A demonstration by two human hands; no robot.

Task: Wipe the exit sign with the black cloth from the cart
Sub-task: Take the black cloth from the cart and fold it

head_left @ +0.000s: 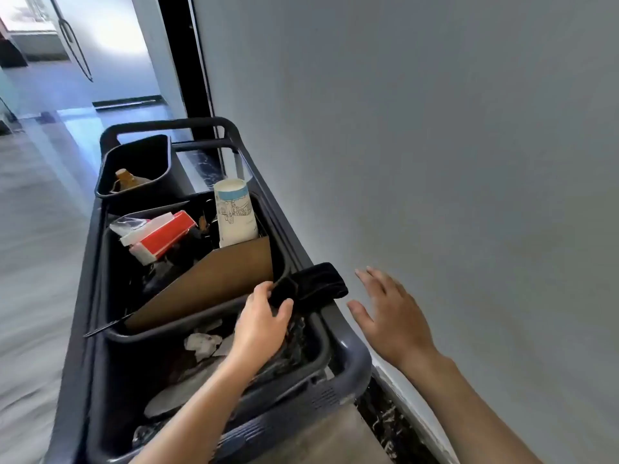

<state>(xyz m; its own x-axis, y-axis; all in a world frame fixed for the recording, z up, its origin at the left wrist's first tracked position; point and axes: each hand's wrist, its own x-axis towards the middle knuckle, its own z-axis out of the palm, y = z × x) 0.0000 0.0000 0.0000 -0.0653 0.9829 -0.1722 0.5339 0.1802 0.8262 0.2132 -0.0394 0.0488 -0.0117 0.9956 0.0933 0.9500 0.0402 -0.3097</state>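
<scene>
A black cloth [318, 283] lies draped over the right rim of the dark cart [348, 349]. My left hand [261, 323] pinches the cloth's left end between thumb and fingers, over the cart's bins. My right hand [392, 316] hovers to the right of the cloth, close to the grey wall, fingers spread and holding nothing. No exit sign shows in the view.
The cart holds black bins with a cardboard sheet [207, 283], a red-and-white box [160, 236], a paper cup [234, 212], crumpled paper [201, 343] and a bottle [125, 180]. A grey wall [435, 128] runs along the right; a corridor floor [40, 229] lies left.
</scene>
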